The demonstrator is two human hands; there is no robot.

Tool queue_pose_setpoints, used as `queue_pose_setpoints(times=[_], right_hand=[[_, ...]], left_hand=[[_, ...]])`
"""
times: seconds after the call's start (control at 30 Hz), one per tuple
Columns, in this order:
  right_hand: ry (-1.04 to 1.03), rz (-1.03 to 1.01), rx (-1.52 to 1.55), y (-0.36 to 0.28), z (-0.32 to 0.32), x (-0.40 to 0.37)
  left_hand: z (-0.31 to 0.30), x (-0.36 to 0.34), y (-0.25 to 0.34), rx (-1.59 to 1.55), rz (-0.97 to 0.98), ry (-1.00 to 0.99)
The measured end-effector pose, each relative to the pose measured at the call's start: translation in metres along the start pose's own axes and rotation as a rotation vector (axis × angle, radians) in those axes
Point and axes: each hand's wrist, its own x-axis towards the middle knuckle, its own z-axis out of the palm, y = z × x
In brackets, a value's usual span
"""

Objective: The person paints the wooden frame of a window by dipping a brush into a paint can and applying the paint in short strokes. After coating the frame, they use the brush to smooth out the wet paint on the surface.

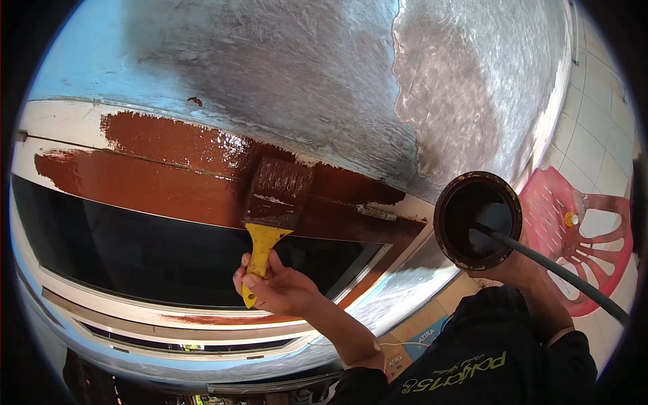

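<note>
Edges first: our left hand (282,290) has open room left of the grip, over the dark pane (135,239); the bare wall (290,74) is beyond the bristles. Well apart to the right, past a gap, our right hand (505,268) holds the round can (442,223), pink chair (607,223) beyond. Brush (264,237): wide, yellow speckled handle, bristles (280,185) coated dark brown, lying over wet, glossy brown on the frame (148,172). It sits in the left grip, fingers and thumb pinching the handle; bristles ahead of the grip, holed end poking out below. Right grip is closed on the can's side, fingers mostly hidden. Dark rod (560,270) crosses the can's mouth; can't tell if it dips in.
</note>
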Motion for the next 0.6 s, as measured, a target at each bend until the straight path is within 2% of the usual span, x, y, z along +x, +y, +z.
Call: queue_pose_setpoints(times=[0.1, 0.23, 0.37, 0.53, 0.6], right_hand=[[0.083, 0.001, 0.031, 0.010, 0.000, -0.001], [0.188, -0.041, 0.123, -0.007, -0.004, 0.004], [0.091, 0.061, 0.111, 0.000, -0.004, 0.001], [0.123, -0.018, 0.114, -0.006, -0.005, 0.002], [0.058, 0.003, 0.105, 0.009, 0.000, -0.001]], left_hand=[[0.010, -0.003, 0.002, 0.001, -0.013, -0.013], [0.007, -0.004, 0.000, 0.066, -0.035, -0.003], [0.001, -0.006, 0.001, 0.037, 0.002, 0.005], [0.007, -0.008, -0.004, 0.052, -0.026, 0.011], [0.002, -0.010, -0.004, 0.030, -0.009, 0.030]])
